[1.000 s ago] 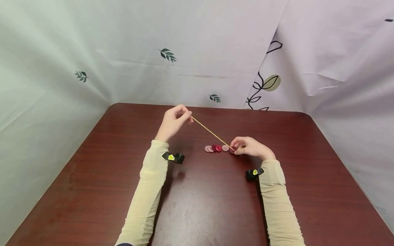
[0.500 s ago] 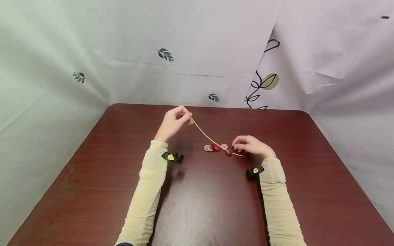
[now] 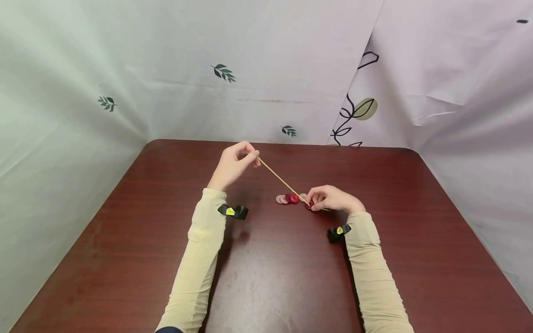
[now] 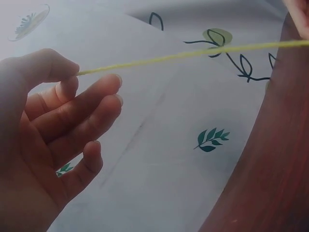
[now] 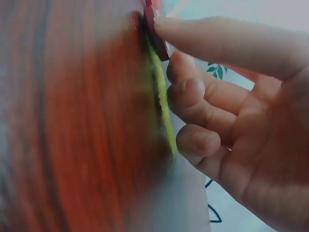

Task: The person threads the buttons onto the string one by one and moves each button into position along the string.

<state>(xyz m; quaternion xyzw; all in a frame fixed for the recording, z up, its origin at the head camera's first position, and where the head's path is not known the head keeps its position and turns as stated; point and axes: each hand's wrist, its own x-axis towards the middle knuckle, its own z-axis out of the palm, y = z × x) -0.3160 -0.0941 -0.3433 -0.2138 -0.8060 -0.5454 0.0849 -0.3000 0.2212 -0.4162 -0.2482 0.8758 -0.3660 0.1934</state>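
My left hand (image 3: pixel 234 164) is raised above the table, pinching one end of a yellow string (image 3: pixel 280 176) between thumb and forefinger. The string runs taut down to the right, through a dark red button (image 3: pixel 308 206) at the table. My right hand (image 3: pixel 333 199) pinches that button at its edge. In the right wrist view the button (image 5: pixel 155 36) sits under the thumb tip, and the string's short loose end (image 5: pixel 165 106) hangs out beyond it. A pink button (image 3: pixel 302 197) lies just left of the right fingers, partly hidden by string and hand.
Left of the right hand, several pink and red buttons (image 3: pixel 287 199) lie in an overlapping row on the brown table (image 3: pixel 266 259). A pale curtain (image 3: pixel 187 69) with leaf prints hangs behind the table's far edge. Each sleeve carries a black wrist camera.
Half a second ago the right hand was off the button and the string sagged. Now it has moved slightly left and grips the button, and the string is taut. The left hand stayed nearly still.
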